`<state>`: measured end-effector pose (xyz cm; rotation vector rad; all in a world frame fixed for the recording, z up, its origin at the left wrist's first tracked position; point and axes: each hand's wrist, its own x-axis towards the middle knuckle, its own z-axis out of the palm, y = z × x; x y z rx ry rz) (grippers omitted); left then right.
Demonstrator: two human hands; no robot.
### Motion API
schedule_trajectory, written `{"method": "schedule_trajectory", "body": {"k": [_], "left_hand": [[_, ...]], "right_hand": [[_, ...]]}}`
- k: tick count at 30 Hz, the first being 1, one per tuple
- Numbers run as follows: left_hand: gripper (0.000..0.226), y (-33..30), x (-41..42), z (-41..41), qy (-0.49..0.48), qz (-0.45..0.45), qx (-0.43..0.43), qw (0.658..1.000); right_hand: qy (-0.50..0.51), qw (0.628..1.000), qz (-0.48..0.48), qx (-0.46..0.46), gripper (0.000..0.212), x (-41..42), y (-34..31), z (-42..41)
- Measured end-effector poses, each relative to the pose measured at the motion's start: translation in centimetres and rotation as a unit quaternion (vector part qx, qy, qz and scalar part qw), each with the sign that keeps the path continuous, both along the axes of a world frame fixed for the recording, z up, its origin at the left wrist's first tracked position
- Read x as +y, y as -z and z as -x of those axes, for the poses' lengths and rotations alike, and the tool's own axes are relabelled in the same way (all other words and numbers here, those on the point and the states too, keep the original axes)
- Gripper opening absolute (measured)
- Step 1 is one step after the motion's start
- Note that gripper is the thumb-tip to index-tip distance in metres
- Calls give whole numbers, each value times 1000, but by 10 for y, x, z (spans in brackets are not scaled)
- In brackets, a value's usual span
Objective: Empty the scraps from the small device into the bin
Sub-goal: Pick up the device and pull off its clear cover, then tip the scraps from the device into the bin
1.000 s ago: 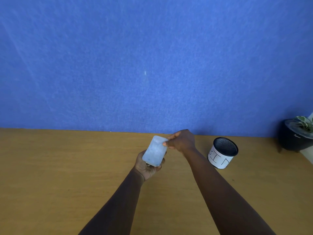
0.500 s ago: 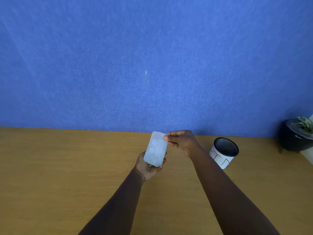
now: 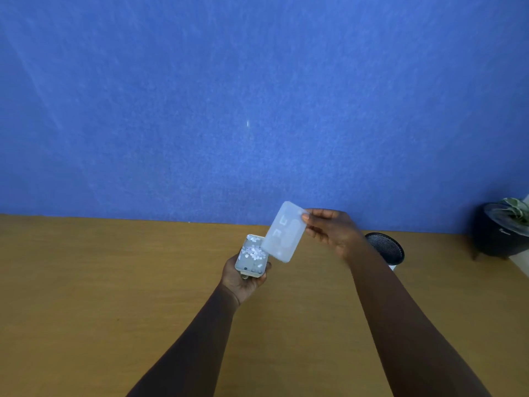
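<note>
We see the left hand (image 3: 243, 277) cupped palm-up above the worktop (image 3: 86, 296), its fingers curled around the small device (image 3: 251, 255), which lies open-side up with pale scraps (image 3: 254, 251) piled inside. From the device toward 1 o'clock, the right hand (image 3: 332, 230) is raised with its wrist bent — thumb and fingers pinching the upper right edge of the translucent cover (image 3: 284, 231), which hangs tilted, its lower corner just beside the device's right rim. Both forearms reach in from 6 o'clock, the right one crossing in front of the bin (image 3: 386, 249), a mesh cup standing on the worktop at 3 o'clock from the device. A dark plant pot (image 3: 498, 233) sits at the far right, against the blue wall (image 3: 257, 96).
</note>
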<state>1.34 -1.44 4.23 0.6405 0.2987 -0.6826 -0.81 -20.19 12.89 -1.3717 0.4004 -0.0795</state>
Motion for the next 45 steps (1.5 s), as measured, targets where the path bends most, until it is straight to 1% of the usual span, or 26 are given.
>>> {"method": "schedule_trajectory", "body": {"k": [3,5,6,9,11,12,14,18,20,26,29,30,32,34,36,37,39,40,41,43,45], "left_hand": [[39,3,6,-4,-40,-8,19,999],[39,4,8,-5,-56,-12,20,998],[38,3,8,-5,-65,-12,23,998],[35,1,8,-8,-100,-15,41,994],[34,-1,8,-10,-110,-22,46,993],[35,-1,8,-10,-111,-25,46,992],[35,-1,9,-11,-108,-33,46,993],[36,3,11,-11,-105,-35,45,993],[36,5,12,-11,-100,-35,45,993],[36,11,12,-11,-90,-35,41,994],[36,13,10,-11,-83,-38,42,995],[36,13,9,-11,-81,-36,44,995],[37,13,8,-10,-75,-31,49,995],[39,13,6,-9,-68,-21,52,996],[40,14,3,-7,-60,-14,47,997],[41,13,0,-6,-56,-12,40,998],[42,11,-8,-4,-55,-9,26,998],[42,10,-13,-3,-57,-5,19,998],[41,8,-20,0,-59,0,12,998],[39,5,-33,3,-64,-5,-7,998],[34,1,-44,5,-70,-36,-40,996]], "right_hand": [[-25,996,79,-15,23,-16,8,6],[-55,987,150,-13,29,-20,19,8],[-63,981,185,-9,28,-21,25,9],[-70,958,277,3,14,-20,43,10],[-77,939,336,4,23,-19,57,9],[-85,929,361,-2,22,-18,63,11],[-92,919,383,-10,21,-14,77,15],[-82,925,372,-14,19,-9,100,23],[-88,921,379,-9,17,-7,108,24],[-118,885,450,26,14,-9,126,29],[-140,865,479,47,17,-9,129,29],[-144,862,483,57,19,-9,130,29],[-133,869,470,81,22,-8,129,29],[-100,881,451,98,24,-7,125,28],[-52,893,437,96,24,-5,118,27],[-18,910,404,92,23,-3,112,26],[41,954,283,94,18,7,97,24],[58,967,228,95,16,13,87,23],[66,974,197,96,19,18,76,25],[53,975,189,104,34,28,59,26],[25,966,232,115,47,36,45,30]]}}
